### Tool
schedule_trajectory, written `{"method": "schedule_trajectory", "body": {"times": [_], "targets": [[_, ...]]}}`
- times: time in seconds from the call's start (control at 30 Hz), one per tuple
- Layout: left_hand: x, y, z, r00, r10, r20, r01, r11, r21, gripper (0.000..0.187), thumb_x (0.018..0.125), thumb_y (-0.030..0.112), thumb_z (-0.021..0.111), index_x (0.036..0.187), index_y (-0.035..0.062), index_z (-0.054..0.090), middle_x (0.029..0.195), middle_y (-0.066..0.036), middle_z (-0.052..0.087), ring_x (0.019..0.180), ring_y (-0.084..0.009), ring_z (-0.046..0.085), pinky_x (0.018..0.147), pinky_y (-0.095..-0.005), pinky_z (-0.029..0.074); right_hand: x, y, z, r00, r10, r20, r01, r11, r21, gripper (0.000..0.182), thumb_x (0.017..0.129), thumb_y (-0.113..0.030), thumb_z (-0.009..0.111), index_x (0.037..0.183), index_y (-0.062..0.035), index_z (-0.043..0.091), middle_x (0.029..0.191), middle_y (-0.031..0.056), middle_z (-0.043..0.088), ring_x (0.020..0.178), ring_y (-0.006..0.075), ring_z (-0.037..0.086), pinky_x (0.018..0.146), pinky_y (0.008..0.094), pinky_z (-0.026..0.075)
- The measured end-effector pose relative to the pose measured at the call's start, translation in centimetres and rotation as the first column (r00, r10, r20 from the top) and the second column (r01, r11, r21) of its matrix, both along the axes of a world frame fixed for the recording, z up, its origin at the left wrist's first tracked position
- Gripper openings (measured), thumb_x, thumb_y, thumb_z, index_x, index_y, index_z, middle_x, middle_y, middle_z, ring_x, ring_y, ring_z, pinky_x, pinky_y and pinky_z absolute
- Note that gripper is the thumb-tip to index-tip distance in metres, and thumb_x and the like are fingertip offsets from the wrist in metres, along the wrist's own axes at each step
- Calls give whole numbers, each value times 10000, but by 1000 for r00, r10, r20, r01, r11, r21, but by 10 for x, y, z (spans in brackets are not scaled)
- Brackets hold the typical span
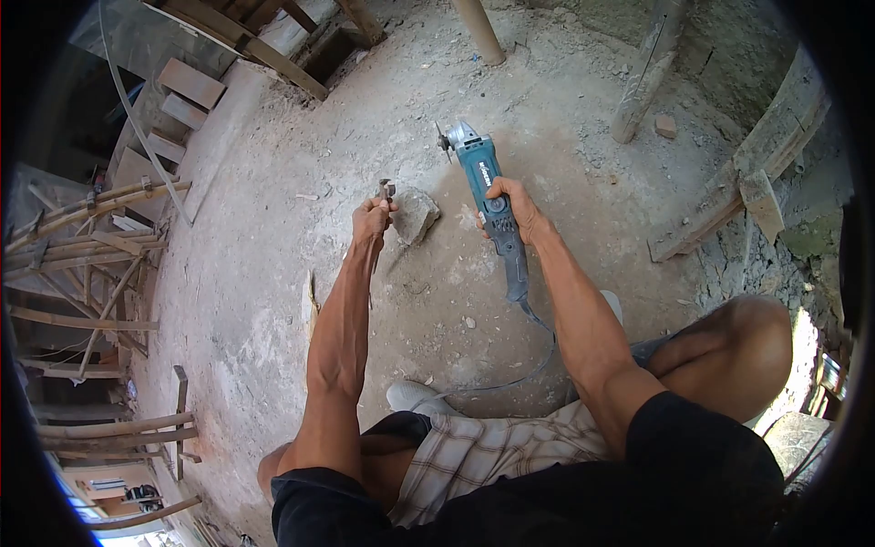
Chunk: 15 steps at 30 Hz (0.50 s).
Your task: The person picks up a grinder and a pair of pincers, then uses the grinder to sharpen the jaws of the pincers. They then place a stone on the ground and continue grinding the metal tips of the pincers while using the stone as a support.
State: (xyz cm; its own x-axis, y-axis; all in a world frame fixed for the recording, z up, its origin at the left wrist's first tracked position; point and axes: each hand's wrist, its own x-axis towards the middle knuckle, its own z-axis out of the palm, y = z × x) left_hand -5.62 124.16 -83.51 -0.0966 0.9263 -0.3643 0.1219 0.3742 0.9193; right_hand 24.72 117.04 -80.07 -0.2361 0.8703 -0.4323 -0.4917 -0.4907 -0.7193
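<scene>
My right hand [521,210] is wrapped round the body of a teal and dark grey angle grinder [480,169]. The grinder's metal head and thin disc [444,143] point away from me and to the left, with its cord running back from the handle. My left hand [371,220] is closed on a small brownish metal piece [387,190], whose exact kind I cannot make out. A rough grey stone [416,216] lies on the floor just right of that hand. The disc and the metal piece are apart.
Dusty concrete floor [246,301] spreads around me, with scattered rubble. Wooden posts [641,82] and a leaning plank [743,182] stand at the right. Bamboo poles [100,219] and several boards [191,84] are at the left. The power cord [510,387] curves near my feet.
</scene>
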Motion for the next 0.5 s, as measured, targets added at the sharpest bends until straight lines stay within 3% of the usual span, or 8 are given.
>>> {"method": "schedule_trajectory", "body": {"times": [0.17,0.23,0.5], "targets": [[-1,-2,-8,998,66,-18,-65,998,23,84,970,125,541,1008,70,591,873,-55,668,605,-119,471,577,-274,402,-8,-2,2,985,44,165,-51,998,35,488,718,-476,659,838,-7,597,609,81,599,458,166,611,382,282,512],[0,-3,-7,983,157,97,-153,987,-54,98,974,118,530,1047,88,587,898,-38,669,619,-119,460,616,-296,407,-10,-5,6,971,95,219,-107,993,40,568,715,-532,694,871,5,592,619,83,606,457,155,617,352,264,489],[-10,0,6,966,186,181,-196,980,38,127,964,102,548,1069,94,619,946,-21,677,625,-108,442,633,-275,395,-20,-11,23,937,75,341,-125,984,129,618,664,-482,752,992,9,571,655,53,566,486,151,598,402,268,488]]}}
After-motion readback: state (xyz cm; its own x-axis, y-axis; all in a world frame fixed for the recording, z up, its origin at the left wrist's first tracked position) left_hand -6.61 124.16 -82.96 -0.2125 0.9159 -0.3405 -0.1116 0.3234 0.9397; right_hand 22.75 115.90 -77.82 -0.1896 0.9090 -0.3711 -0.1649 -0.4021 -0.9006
